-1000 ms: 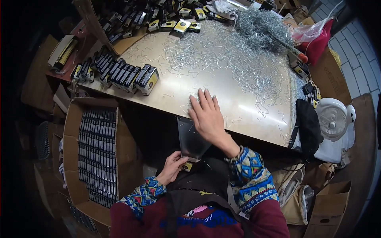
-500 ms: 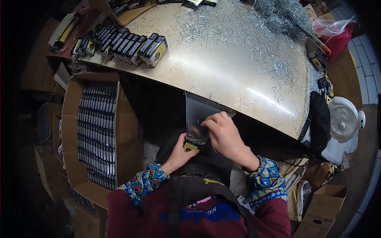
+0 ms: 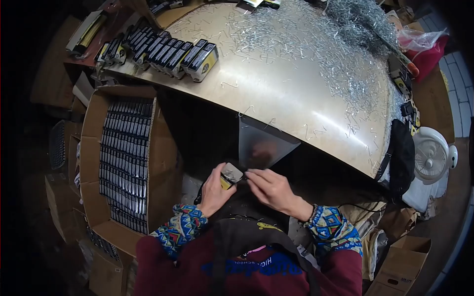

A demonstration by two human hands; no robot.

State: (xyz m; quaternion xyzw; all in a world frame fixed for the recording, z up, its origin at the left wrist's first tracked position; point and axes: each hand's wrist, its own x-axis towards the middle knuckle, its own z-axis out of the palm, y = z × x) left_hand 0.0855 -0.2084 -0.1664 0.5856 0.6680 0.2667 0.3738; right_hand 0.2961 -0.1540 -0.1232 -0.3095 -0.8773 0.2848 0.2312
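My left hand (image 3: 214, 195) is closed around a small black and yellow box (image 3: 227, 183) above my lap. The box's top end faces up and shows greyish, with thin metal pieces visible at it. Just to the right, my right hand (image 3: 272, 188) has thumb and fingers pinched together near the box's edge. Whatever lies between those fingertips, perhaps a dark flap, is too small to make out. Beyond both hands a grey metal chute (image 3: 261, 145) slopes down from the front edge of the table (image 3: 276, 98). Bent wire hooks (image 3: 266, 39) lie scattered over the tabletop.
Several black and yellow boxes (image 3: 170, 56) stand in a row at the table's left. On my left, a large carton (image 3: 91, 163) holds rows of packed boxes. A heap of wire hooks (image 3: 360, 22) fills the far right. A white fan (image 3: 428, 154) stands at the right.
The box has come out from under the chute's lower end and its top is now in view. My right hand has moved down from the chute to beside the box.
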